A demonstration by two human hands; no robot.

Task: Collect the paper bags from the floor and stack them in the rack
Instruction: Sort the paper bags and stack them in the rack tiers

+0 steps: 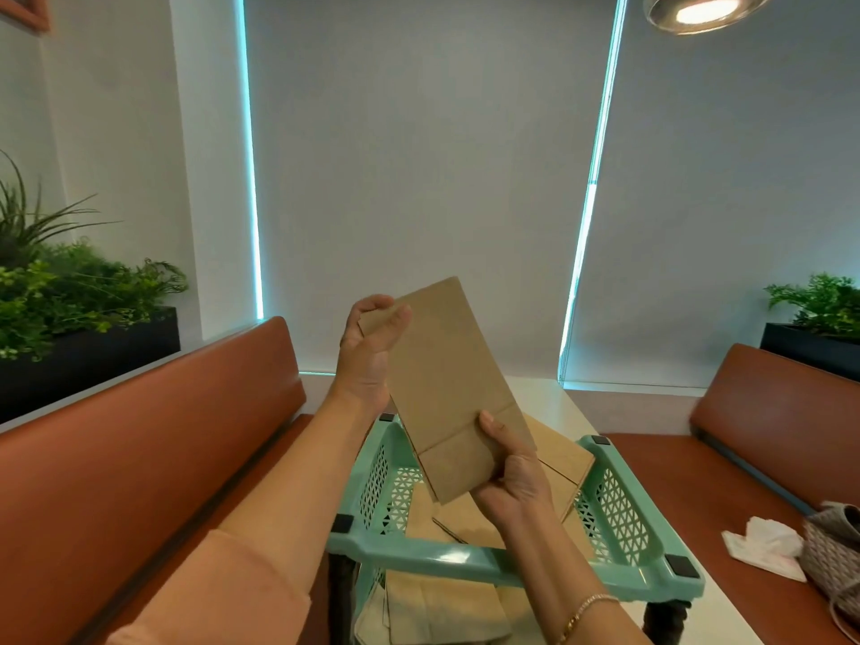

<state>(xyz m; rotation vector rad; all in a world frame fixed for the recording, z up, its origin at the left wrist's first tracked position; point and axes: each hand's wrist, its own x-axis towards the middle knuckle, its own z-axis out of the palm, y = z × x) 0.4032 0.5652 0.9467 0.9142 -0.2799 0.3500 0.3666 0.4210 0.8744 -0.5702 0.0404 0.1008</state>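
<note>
A flat brown paper bag (442,379) is held up in front of me, above the mint-green plastic rack (465,558). My left hand (367,346) grips the bag's top left corner. My right hand (514,472) holds its folded bottom end. More brown paper bags (556,458) lie in the rack's top tray, partly hidden behind my right hand. Other bags (442,607) show on the tier below.
The rack stands against a white table (554,402) between two orange benches (153,458) (768,435). A crumpled white tissue (763,547) and a woven bag (833,551) lie on the right bench. Planters (70,318) sit behind both benches.
</note>
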